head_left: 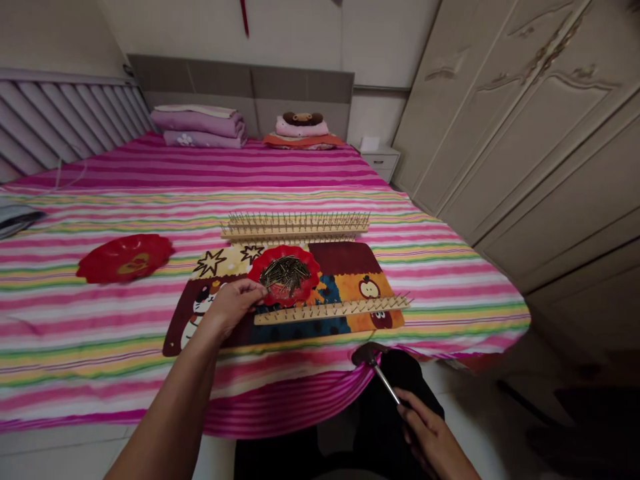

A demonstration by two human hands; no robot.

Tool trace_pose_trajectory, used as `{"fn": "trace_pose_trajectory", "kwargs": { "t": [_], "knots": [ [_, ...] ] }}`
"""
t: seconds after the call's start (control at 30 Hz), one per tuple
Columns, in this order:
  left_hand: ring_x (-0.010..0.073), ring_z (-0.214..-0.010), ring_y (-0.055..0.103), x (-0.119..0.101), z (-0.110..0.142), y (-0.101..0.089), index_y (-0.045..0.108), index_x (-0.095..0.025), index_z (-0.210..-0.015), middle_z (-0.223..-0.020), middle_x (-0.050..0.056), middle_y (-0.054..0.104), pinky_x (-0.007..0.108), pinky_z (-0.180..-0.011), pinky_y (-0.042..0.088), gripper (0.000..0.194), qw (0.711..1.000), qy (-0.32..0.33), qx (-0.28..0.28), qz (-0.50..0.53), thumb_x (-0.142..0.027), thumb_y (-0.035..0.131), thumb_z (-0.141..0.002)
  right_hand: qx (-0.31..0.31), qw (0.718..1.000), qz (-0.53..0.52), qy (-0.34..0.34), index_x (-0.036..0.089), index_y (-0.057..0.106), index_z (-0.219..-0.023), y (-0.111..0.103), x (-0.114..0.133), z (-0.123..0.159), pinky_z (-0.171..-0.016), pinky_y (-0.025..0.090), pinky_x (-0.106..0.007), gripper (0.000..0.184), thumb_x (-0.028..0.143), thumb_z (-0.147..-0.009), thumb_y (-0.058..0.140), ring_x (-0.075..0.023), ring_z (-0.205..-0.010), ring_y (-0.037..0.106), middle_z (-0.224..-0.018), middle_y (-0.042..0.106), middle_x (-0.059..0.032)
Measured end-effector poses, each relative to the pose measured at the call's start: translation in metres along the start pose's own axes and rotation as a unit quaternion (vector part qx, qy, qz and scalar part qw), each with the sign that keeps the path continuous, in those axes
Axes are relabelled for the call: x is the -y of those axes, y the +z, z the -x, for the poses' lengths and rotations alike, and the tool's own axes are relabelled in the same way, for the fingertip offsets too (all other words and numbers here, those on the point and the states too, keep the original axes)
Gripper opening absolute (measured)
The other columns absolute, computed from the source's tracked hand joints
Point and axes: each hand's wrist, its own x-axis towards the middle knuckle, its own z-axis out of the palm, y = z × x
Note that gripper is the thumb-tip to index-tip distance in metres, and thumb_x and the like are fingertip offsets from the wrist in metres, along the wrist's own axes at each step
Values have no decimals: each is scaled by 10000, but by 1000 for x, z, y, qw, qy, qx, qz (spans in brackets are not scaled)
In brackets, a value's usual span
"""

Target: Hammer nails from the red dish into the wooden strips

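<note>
My left hand point(231, 303) reaches over the bed, fingers pinched together at the rim of a red dish point(260, 263) full of small nails point(286, 273). Whether a nail sits in the pinch is too small to tell. Just in front of the dish lies a wooden strip point(333, 309) studded with upright nails, resting on a patchwork cartoon mat point(345, 259). My right hand point(425, 433) is low by my lap, wrapped round the metal handle of a hammer point(373, 360), whose head points toward the bed edge.
Behind the dish lie stacked wooden strips point(295, 227) bristling with nails. A second red dish point(125, 257) sits to the left on the striped bedspread point(100, 320). Folded bedding point(200, 125) and pillows point(303, 130) lie at the headboard. A wardrobe point(525, 133) stands to the right.
</note>
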Motion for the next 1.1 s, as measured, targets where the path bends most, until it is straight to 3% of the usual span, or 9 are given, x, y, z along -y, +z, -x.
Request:
{"fn": "trace_pose_trajectory", "kwargs": {
  "t": [0.2, 0.47, 0.73, 1.1],
  "knots": [
    [106, -569, 594, 37, 34, -15, 658, -137, -719, -631, 8, 663, 220, -549, 481, 387, 980, -80, -70, 171, -310, 784, -397, -9, 1000, 6, 10, 125, 464, -1235, 1, 3, 3, -315, 150, -191, 750, 575, -634, 469, -63, -307, 279, -479, 403, 92],
    [98, -609, 569, 80, 29, 5, 670, -146, -687, -693, 3, 666, 215, -571, 471, 382, 977, -8, -139, 163, -405, 780, -429, -13, 1000, 7, 19, 150, 465, -1237, 2, 2, 1, -317, 152, -190, 762, 577, -606, 478, -59, -300, 285, -459, 421, 98],
    [116, -598, 564, 81, 26, 9, 674, -179, -705, -714, -1, 679, 235, -579, 439, 344, 988, 3, -150, 41, -456, 716, -505, -7, 1000, 13, 13, 155, 461, -1233, 0, -2, -1, -310, 168, -189, 741, 575, -622, 464, -63, -305, 301, -467, 425, 99],
    [151, -652, 601, 75, 32, 12, 669, -203, -691, -687, -7, 686, 256, -627, 461, 279, 987, 25, -156, -28, -447, 657, -556, -8, 1000, 14, 7, 159, 477, -1238, -2, -3, -2, -327, 167, -202, 713, 562, -651, 473, -69, -315, 295, -491, 433, 87]
  ]
}}
